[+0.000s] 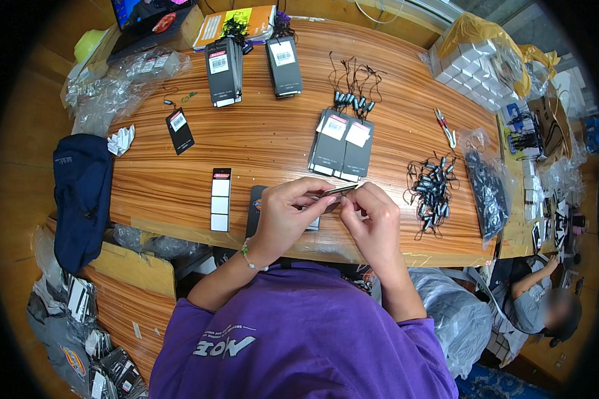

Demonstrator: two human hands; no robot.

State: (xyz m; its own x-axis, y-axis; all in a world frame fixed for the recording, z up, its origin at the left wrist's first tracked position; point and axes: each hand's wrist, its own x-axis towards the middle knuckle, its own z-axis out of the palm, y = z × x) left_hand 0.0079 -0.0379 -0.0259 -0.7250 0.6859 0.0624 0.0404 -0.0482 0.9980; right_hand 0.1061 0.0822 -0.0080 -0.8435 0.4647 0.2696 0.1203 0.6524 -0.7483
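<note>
My left hand [286, 209] grips a thin hang tag [340, 189], seen almost edge-on, between thumb and fingers. At the tag's right end, my right hand [375, 216] pinches with thumb and forefinger; whether a label is between them is hidden. Just beyond my hands lie two side-by-side stacks of dark grey hang tags [328, 156] with white labels, their black strings [356, 76] spread away from me. Partly under my left wrist is another dark tag pile [254, 211]. A strip of white labels [220, 205] lies to its left.
A heap of black strings [434, 193] lies right, beside a plastic bag of dark strings [484, 186] and thread snips [445, 128]. Tag stacks [225, 73] stand at the back. Left are a single tag [180, 133], crumpled paper [121, 140] and a navy pouch [81, 199]. Another person [539, 299] sits right.
</note>
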